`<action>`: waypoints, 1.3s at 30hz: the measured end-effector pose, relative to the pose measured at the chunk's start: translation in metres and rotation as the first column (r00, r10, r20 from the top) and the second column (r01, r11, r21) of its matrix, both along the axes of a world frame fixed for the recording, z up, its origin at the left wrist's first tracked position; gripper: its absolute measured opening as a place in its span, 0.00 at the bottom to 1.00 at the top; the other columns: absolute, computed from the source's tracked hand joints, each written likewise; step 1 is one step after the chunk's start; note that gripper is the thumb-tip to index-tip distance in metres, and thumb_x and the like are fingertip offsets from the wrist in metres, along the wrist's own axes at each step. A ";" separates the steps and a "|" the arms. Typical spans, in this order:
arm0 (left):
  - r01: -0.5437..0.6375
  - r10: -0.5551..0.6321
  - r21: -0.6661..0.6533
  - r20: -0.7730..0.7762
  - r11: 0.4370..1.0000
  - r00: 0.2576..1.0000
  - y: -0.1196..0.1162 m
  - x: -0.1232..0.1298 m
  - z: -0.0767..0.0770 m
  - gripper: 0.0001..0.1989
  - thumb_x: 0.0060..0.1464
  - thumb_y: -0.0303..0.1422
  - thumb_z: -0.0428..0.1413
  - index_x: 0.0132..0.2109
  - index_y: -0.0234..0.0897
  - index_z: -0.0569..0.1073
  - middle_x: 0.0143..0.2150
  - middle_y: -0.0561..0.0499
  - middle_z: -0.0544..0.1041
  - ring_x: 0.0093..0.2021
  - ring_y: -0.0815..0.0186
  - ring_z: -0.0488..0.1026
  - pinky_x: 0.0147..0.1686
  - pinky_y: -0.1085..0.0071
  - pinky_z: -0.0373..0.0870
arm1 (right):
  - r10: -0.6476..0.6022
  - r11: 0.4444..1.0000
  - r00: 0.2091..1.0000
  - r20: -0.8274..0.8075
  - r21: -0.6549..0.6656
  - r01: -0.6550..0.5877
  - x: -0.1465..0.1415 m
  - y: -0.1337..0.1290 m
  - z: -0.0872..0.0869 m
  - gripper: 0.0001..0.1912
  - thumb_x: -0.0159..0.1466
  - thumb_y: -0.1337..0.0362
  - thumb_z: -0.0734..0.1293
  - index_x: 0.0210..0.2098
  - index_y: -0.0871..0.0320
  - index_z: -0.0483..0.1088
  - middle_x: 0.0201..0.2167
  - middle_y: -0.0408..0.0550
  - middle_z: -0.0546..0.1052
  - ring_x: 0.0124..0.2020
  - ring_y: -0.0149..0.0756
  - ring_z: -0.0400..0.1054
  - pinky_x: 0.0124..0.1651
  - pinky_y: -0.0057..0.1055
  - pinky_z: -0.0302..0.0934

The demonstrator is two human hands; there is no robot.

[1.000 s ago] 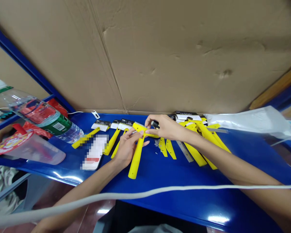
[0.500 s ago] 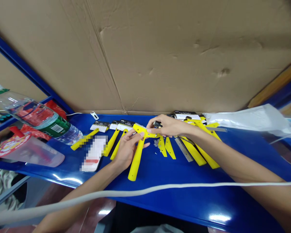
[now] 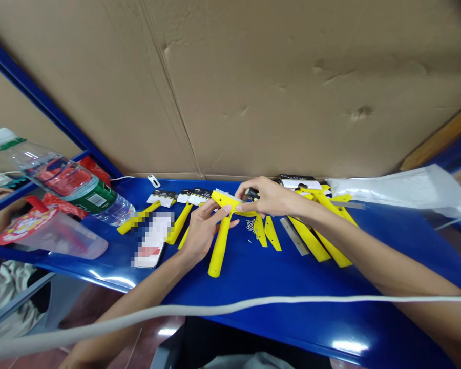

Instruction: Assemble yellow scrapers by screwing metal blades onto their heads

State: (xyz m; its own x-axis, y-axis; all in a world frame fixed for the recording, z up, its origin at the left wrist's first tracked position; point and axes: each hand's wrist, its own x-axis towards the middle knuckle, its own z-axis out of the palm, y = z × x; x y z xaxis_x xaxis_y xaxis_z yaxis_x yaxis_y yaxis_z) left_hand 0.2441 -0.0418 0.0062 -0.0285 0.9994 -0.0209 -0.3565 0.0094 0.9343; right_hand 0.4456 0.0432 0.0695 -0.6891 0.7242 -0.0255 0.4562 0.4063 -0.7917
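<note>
A yellow scraper (image 3: 218, 248) with a long handle is held above the blue table, its handle pointing toward me. My left hand (image 3: 202, 230) grips the left part of its head, thumb on top. My right hand (image 3: 271, 197) pinches the right part of the same head and also holds a small black-handled tool (image 3: 252, 193), its tip hidden. To the right of the scraper lie loose yellow blade-shaped pieces (image 3: 272, 233) and a pile of small screws (image 3: 249, 225). A grey metal blade (image 3: 294, 236) rests farther right.
On the left are a phone (image 3: 155, 241), a water bottle (image 3: 67, 179), a lidded plastic cup (image 3: 69, 233) and packaged yellow scrapers (image 3: 180, 223). More scrapers (image 3: 311, 238) and a plastic bag (image 3: 399, 189) lie right. A white cable (image 3: 253, 305) crosses in front.
The camera view has shifted slightly, moving the table objects a little to the right. Both hands keep hold of the scraper, whose handle end now appears slightly higher.
</note>
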 end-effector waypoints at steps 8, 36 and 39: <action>0.085 -0.021 0.242 -0.255 0.967 0.967 0.014 -0.028 0.010 0.19 0.70 0.47 0.59 0.58 0.41 0.81 0.52 0.44 0.83 0.55 0.56 0.80 0.55 0.57 0.79 | -0.075 0.974 0.997 -0.023 0.214 0.078 0.022 -0.007 0.037 0.14 0.61 0.55 0.77 0.40 0.58 0.81 0.32 0.45 0.79 0.30 0.34 0.67 0.33 0.33 0.57; 0.168 0.379 0.434 -0.881 0.885 0.282 0.028 -0.049 -0.005 0.07 0.72 0.33 0.55 0.45 0.41 0.78 0.45 0.48 0.83 0.44 0.58 0.76 0.48 0.61 0.71 | 0.073 0.996 0.982 0.177 0.041 -0.081 0.020 0.008 0.007 0.22 0.62 0.52 0.76 0.52 0.55 0.81 0.29 0.44 0.79 0.25 0.33 0.67 0.29 0.32 0.56; 0.076 0.443 0.511 -0.803 0.856 0.399 0.022 -0.043 0.002 0.06 0.71 0.36 0.58 0.45 0.42 0.79 0.44 0.51 0.84 0.44 0.61 0.78 0.47 0.65 0.73 | 0.110 0.994 0.978 0.178 -0.027 -0.107 0.014 0.008 -0.003 0.20 0.63 0.54 0.76 0.52 0.56 0.80 0.29 0.43 0.79 0.23 0.30 0.65 0.26 0.29 0.55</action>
State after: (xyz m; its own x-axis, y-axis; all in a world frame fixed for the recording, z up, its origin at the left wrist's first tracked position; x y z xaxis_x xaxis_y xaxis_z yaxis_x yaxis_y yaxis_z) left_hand 0.2016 -0.0202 0.0080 0.0459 0.8488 0.5267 0.7120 -0.3976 0.5787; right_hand 0.4594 0.0511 0.0667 -0.7465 0.6441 -0.1671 0.5452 0.4481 -0.7085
